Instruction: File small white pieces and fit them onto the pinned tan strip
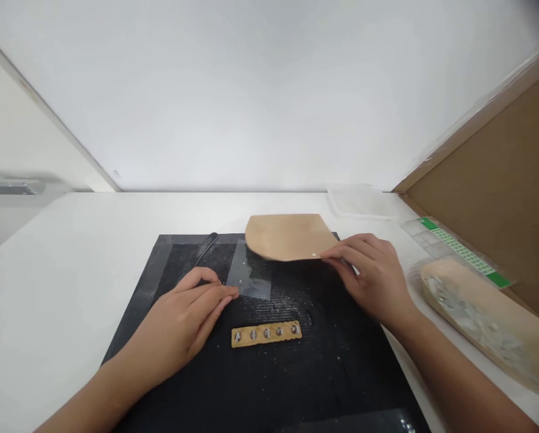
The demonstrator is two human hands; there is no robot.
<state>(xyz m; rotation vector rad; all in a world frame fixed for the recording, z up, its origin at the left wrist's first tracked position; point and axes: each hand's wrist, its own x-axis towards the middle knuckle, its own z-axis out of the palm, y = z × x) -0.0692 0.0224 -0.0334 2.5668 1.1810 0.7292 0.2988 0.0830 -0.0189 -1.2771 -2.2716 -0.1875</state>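
Observation:
My right hand (371,270) pinches the lower right edge of a stiff tan card-like sheet (290,236), raised over the back of a black mat (197,391). A small white spot shows on that edge. My left hand (192,316) has its fingers pressed together, their tips on the lower left corner of a clear plastic sheet (254,270) lying on the mat. In front of the hands lies a tan strip (266,335) bearing several shiny metal fittings in a row. A thin black tool (206,246) rests behind my left hand, partly hidden.
To the right sits a tan tray-like holder (522,355) with clear plastic pieces, and by it a clear packet with a green printed label (468,249). A translucent tray (362,202) stands at the back. A white wall and a brown panel (499,162) bound the table.

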